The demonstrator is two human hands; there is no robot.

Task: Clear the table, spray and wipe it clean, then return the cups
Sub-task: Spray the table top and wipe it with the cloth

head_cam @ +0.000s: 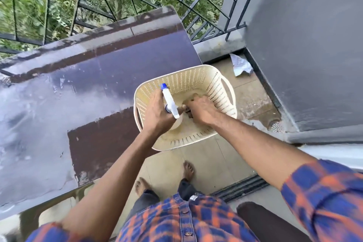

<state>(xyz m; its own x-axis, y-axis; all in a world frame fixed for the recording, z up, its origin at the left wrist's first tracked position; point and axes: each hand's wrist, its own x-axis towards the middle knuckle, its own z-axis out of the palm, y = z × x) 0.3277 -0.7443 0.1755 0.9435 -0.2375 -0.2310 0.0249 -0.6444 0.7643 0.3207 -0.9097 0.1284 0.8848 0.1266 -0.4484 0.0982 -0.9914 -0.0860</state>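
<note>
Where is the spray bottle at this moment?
The spray bottle is in the left hand, held over the left part of the cream basket, just right of the table edge.

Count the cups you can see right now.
0. No cup is visible on the table. Some may be hidden in the basket, under the left hand holding the spray bottle and the right hand.
</note>
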